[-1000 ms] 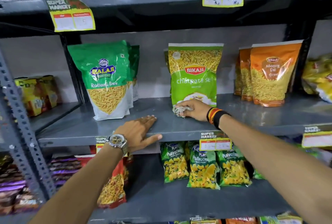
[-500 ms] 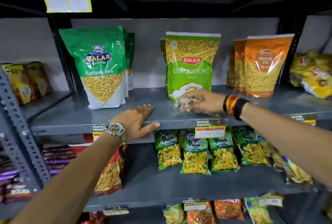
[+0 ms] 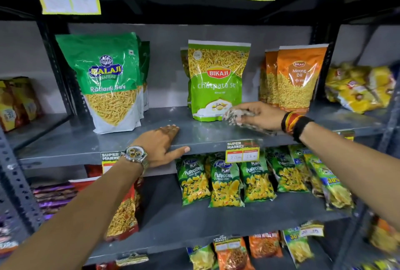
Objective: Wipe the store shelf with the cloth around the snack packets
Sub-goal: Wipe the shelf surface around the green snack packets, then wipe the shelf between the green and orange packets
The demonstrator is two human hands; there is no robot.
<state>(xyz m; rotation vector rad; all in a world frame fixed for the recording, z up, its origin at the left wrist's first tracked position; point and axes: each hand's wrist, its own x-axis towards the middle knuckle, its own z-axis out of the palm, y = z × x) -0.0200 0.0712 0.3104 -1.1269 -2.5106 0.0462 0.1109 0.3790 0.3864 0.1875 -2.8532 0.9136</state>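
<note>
Cloth bunched in right hand grip, beside Bikaji packet.

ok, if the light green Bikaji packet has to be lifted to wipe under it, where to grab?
Pinch the flat sealed top edge of the light green packet, coming from the front and above. It stands upright on the shelf with open space overhead, and the right hand with the cloth crowds its lower right corner. The left hand looks freer.
</note>
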